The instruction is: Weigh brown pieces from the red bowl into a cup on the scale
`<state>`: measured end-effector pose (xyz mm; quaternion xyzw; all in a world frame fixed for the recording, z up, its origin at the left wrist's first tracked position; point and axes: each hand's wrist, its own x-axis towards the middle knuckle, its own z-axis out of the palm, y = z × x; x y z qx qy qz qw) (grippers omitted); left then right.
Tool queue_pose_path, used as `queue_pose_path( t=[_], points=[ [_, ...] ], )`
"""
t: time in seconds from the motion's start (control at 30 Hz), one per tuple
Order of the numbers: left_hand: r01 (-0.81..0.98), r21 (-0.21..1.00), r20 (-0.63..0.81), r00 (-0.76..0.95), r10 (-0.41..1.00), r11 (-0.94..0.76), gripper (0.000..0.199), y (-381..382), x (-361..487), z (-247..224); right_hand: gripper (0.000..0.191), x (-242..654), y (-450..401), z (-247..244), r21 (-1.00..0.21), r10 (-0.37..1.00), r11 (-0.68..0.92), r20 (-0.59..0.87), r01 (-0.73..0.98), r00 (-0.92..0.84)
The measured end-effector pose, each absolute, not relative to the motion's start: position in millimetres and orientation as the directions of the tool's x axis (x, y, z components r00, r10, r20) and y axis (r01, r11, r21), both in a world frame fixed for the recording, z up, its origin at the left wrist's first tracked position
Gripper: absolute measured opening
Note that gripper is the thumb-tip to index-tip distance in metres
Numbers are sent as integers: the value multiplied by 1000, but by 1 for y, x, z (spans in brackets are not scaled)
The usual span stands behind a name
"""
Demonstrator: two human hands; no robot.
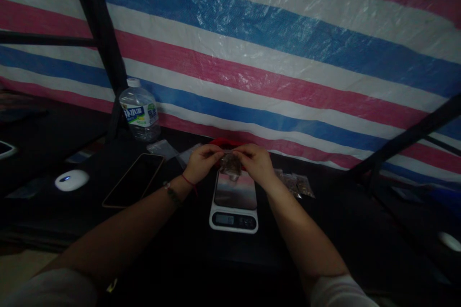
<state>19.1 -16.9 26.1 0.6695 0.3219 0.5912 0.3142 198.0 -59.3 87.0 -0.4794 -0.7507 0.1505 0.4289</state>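
A small clear plastic bag [230,165] with brown contents hangs above the metal plate of a white digital scale [234,227]. My left hand [202,159] pinches the bag's upper left edge. At the upper right edge, my right hand [256,162] grips the same bag with thumb and fingers. Behind both hands a red container [226,142] is partly hidden. Several small filled bags [303,185] lie right of the scale, beyond my right wrist. Flat clear bags [163,149] rest left of my left hand.
A dark phone [135,181] and a white rounded device [71,180] lie on the black table [288,249] at left. A large clear bottle [139,111] stands behind them. Black frame bars [104,43] cross a striped tarp [252,57].
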Motion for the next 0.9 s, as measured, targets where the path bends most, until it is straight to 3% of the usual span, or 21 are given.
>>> queue_pose_path(
  t=[0.13, 0.3, 0.43, 0.57, 0.7, 0.8, 0.9],
  points=[
    [85, 794, 597, 83, 798, -603, 24, -11, 15, 26, 14, 210, -63, 96, -683, 853, 477, 511, 553, -104],
    [316, 672, 692, 54, 720, -670, 24, 10, -2, 16, 21, 258, -66, 108, -811, 785, 433, 554, 393, 279],
    [515, 617, 722, -69, 689, -595, 33, 33, -17, 2, 31, 316, -69, 95, -858, 718, 441, 513, 263, 470],
    [671, 605, 664, -128, 736, -429, 32, 48, -29, -2, 36, 364, -72, 61, -876, 762, 151, 398, 458, 511],
    [764, 592, 574, -176, 800, -257, 30, 51, -38, 2, 36, 383, -63, 27, -699, 832, -129, 311, 704, 460],
    [825, 539, 463, -121, 878, -171, 34, 48, -38, 1, 35, 377, -50, 9, -605, 885, -208, 218, 768, 412],
    [868, 467, 346, -4, 938, -169, 43, 46, -32, -4, 35, 365, -41, -1, -531, 907, -163, 252, 832, 338]
  ],
)
